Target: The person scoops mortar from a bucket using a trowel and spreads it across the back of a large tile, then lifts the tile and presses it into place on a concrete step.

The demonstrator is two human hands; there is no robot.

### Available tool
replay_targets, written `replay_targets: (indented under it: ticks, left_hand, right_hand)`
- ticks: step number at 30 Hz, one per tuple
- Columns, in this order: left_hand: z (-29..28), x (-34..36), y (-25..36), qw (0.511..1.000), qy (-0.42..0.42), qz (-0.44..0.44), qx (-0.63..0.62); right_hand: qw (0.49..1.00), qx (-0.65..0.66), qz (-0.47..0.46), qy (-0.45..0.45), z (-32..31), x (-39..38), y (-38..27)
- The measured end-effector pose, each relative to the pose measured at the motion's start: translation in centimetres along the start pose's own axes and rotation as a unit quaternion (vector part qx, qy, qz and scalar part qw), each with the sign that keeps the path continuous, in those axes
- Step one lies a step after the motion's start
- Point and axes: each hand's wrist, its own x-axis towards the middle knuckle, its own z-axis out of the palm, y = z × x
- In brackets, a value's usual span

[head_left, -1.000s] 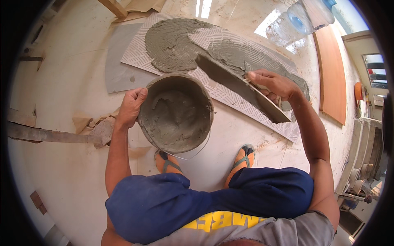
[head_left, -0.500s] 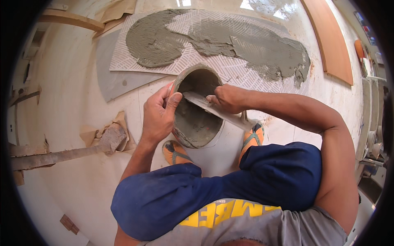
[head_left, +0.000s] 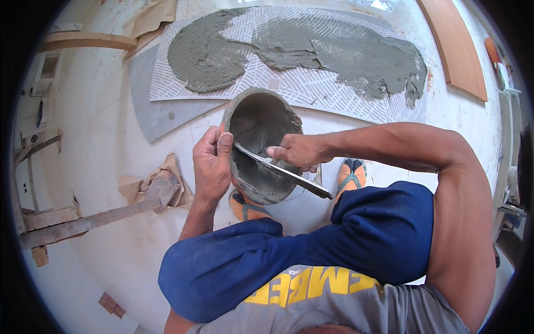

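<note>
A tilted bucket [head_left: 258, 114] coated inside with grey mortar is between my feet and the tiles. My left hand [head_left: 214, 164] grips its left rim, thumb upward. My right hand [head_left: 297, 150] is shut on a long steel trowel [head_left: 306, 183], which lies diagonally across the bucket's opening, its upper end at the left rim. Beyond the bucket lies a white tile with a raised patterned back [head_left: 167, 92], largely covered in spread grey mortar [head_left: 367, 67], on top of a grey tile [head_left: 156, 122].
An orange-brown board [head_left: 450, 50] lies at the upper right. At left are a wooden bar [head_left: 89, 42], crumpled brown paper [head_left: 133, 183] under a stone-like lump, a long flat bar [head_left: 94, 220] and a small wood piece [head_left: 111, 305]. Both sandalled feet [head_left: 352, 175] show.
The bucket has tipped from facing up to a steep tilt. The trowel has moved from above the tile down-left into the bucket's mouth, and its angle there has since steepened slightly.
</note>
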Motion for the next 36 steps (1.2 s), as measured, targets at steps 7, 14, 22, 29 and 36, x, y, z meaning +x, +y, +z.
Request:
replay_targets:
  ticks: [7, 14, 22, 29, 36]
  left_hand:
    - [-1.5, -0.7, -1.2, 1.000, 0.025, -0.002, 0.015]
    - [-4.0, -1.1, -1.3, 0.998, 0.059, 0.014, 0.014]
    - [-8.8, -1.0, -3.6, 0.992, 0.089, -0.064, -0.061]
    - [-14.2, -1.0, -5.8, 0.970, 0.174, -0.077, -0.151]
    - [-20.4, -1.1, -7.3, 0.979, 0.187, -0.055, -0.055]
  right_hand:
    - [0.994, -0.005, -0.004, -0.109, 0.6, 0.6, -1.5]
    - [0.962, 0.196, 0.018, -0.188, 0.6, 4.7, 1.1]
    - [0.961, 0.212, -0.014, -0.178, -1.0, 4.1, 0.2]
    - [0.979, -0.009, -0.169, 0.115, -9.1, -1.8, -3.7]
    - [0.806, -0.399, -0.102, 0.425, -14.1, 3.9, -3.3]
